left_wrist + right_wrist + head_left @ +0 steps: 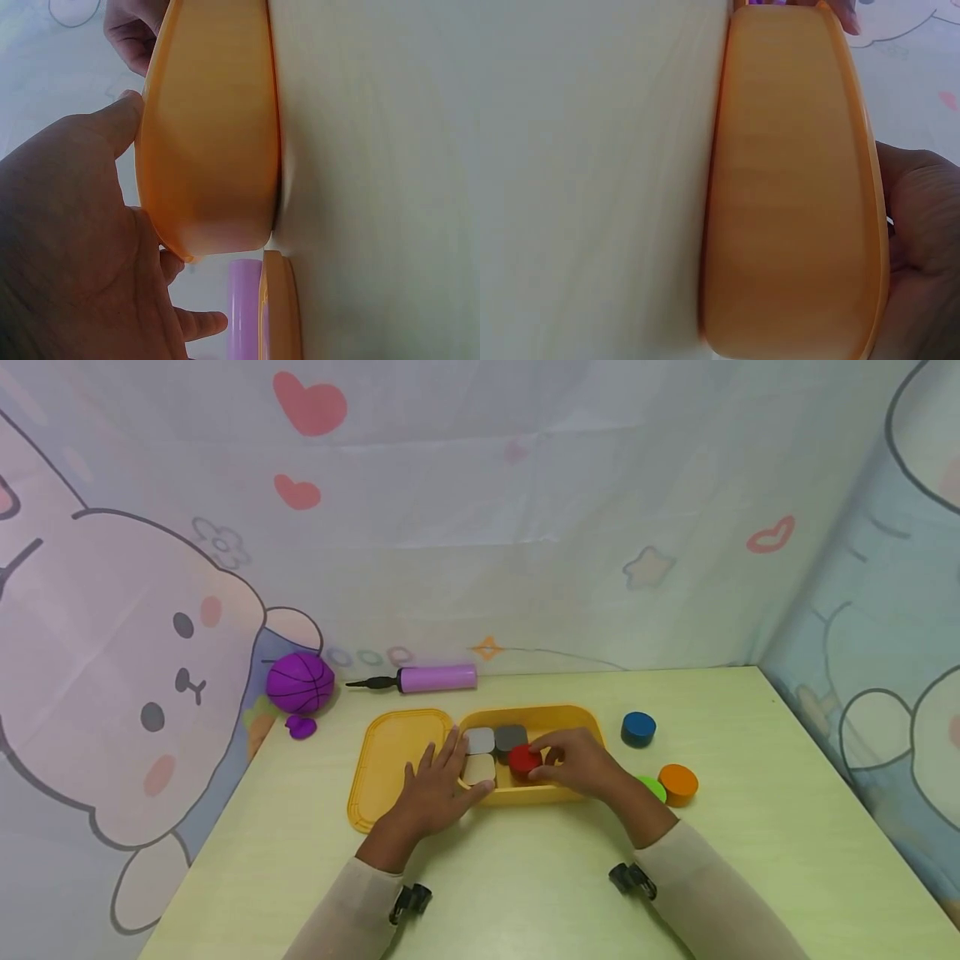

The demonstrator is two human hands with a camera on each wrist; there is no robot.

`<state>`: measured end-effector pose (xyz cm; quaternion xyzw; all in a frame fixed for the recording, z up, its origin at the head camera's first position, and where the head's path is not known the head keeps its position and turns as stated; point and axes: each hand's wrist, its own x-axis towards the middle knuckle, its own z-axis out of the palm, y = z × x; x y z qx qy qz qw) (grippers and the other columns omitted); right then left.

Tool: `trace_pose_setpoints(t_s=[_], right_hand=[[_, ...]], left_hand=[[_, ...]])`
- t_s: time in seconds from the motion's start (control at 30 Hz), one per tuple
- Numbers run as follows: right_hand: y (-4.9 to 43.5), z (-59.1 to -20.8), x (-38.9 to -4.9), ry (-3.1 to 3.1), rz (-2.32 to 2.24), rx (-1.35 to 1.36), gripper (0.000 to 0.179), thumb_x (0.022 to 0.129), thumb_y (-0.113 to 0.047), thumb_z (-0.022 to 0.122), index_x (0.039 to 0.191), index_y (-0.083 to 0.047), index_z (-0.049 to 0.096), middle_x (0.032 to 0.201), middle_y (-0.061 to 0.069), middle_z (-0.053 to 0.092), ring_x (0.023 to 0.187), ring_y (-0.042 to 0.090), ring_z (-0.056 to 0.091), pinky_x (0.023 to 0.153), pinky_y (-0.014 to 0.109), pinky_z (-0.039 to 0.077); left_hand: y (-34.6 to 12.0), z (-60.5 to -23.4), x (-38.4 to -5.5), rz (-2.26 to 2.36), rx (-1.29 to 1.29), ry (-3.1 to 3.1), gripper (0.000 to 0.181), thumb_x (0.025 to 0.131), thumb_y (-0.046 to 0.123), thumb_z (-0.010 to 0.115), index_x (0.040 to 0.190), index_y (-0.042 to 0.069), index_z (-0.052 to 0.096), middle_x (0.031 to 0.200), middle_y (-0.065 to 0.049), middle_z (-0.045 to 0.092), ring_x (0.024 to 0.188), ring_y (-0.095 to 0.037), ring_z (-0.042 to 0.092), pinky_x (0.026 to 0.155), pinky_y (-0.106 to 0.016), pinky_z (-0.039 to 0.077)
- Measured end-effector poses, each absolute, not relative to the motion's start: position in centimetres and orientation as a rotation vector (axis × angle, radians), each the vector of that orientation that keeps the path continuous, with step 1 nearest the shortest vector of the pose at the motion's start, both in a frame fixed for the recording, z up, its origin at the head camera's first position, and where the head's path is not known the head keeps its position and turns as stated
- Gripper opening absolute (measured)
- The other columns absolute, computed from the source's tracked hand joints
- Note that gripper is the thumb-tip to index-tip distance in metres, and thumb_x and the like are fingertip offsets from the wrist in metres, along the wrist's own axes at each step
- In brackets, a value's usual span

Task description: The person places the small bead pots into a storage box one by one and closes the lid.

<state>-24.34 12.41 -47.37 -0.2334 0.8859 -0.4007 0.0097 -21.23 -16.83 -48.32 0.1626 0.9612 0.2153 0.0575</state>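
A yellow box (540,796) without its lid stands in the middle of the table. In its left half sit a white block (481,740), a dark grey block (511,739) and a cream block (478,769). My right hand (588,766) reaches into the box and pinches a red round block (524,760) beside the cream one. My left hand (433,797) rests against the box's left end, fingers straight and spread, its thumb at the near rim. In the left wrist view, the box's outer wall (210,135) hides the blocks; the right wrist view likewise shows mostly its wall (795,187).
Left of the box lies a yellow lid (390,768). To the right are a blue block (638,729), an orange block (678,785) and a green block (652,788), partly hidden. Behind lie a purple pump (437,678), a purple ball (301,683) and a small purple toy (301,727).
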Motion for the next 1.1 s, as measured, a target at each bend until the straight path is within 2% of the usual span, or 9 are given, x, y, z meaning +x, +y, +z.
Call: trace_pose_setpoints(t_s=[0.13,0.3,0.67,0.93,1.1], right_hand=[[12.09,-47.45,-24.27,2.738,-1.229,-0.658,0.035,0.09,-0.018,0.092,0.122,-0.007,0.083,0.105,0.009,0.083,0.081,0.012,0.071,0.069,0.026,0.059],[11.94,-47.51,-24.21,2.73,-1.201,-0.642,0.036,0.09,-0.017,0.092,0.123,-0.006,0.082,0.111,0.014,0.084,0.083,0.014,0.077,0.072,0.029,0.063],[11.78,-47.77,-24.28,2.723,-1.18,-0.568,0.03,0.089,-0.015,0.092,0.117,-0.009,0.084,0.124,0.013,0.082,0.089,0.019,0.083,0.079,0.034,0.067],[11.7,-47.72,-24.32,2.66,-1.212,-0.514,0.032,0.092,-0.011,0.089,0.122,-0.005,0.08,0.116,0.015,0.084,0.095,0.024,0.084,0.085,0.04,0.068],[11.63,-47.55,-24.22,2.666,-1.204,-0.54,0.027,0.096,-0.011,0.085,0.122,-0.006,0.081,0.127,0.016,0.081,0.103,0.029,0.084,0.09,0.042,0.068]], left_hand=[[-16.77,-48.14,-21.11,0.655,0.497,2.913,0.101,0.104,0.079,0.047,0.178,0.019,0.013,0.187,0.001,0.001,0.17,-0.05,0.011,0.126,-0.086,0.008],[-16.73,-47.86,-21.08,0.662,0.497,2.908,0.1,0.105,0.077,0.047,0.178,0.018,0.013,0.187,0.0,0.001,0.17,-0.05,0.01,0.126,-0.086,0.008],[-16.8,-48.23,-21.31,0.677,0.506,2.906,0.101,0.105,0.077,0.047,0.178,0.018,0.012,0.187,0.0,0.001,0.169,-0.052,0.013,0.126,-0.086,0.009],[-16.85,-48.23,-21.31,0.679,0.502,2.904,0.1,0.105,0.077,0.048,0.178,0.018,0.013,0.187,0.0,0.001,0.17,-0.051,0.013,0.126,-0.086,0.008],[-16.83,-48.14,-21.26,0.685,0.495,2.898,0.101,0.105,0.077,0.048,0.178,0.018,0.013,0.187,0.0,0.001,0.17,-0.051,0.013,0.126,-0.085,0.008]])
